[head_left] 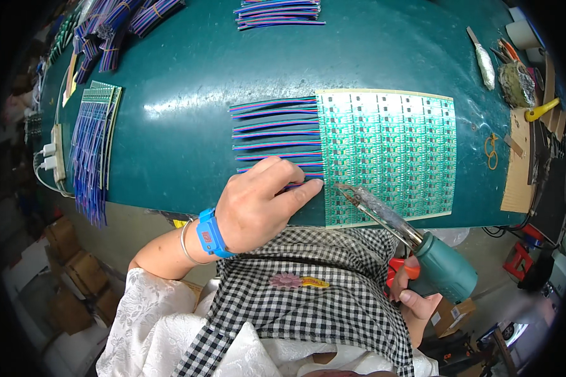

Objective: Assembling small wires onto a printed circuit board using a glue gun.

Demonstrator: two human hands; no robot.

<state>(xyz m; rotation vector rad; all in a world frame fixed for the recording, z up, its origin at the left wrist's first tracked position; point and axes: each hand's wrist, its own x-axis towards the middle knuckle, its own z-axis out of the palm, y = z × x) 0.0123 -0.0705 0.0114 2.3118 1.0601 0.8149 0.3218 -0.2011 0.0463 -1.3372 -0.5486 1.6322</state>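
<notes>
My left hand (258, 195) seems pinched on a wire strip (312, 175) at the left edge of the circuit board (390, 144); my right hand (415, 303) wraps the soldering gun (445, 270); best to hold the strip flat, skin clear of the tip (349, 198).

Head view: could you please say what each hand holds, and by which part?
Right hand: the soldering gun, by its handle end. Left hand: apparently a wire strip, near its right end.
</notes>
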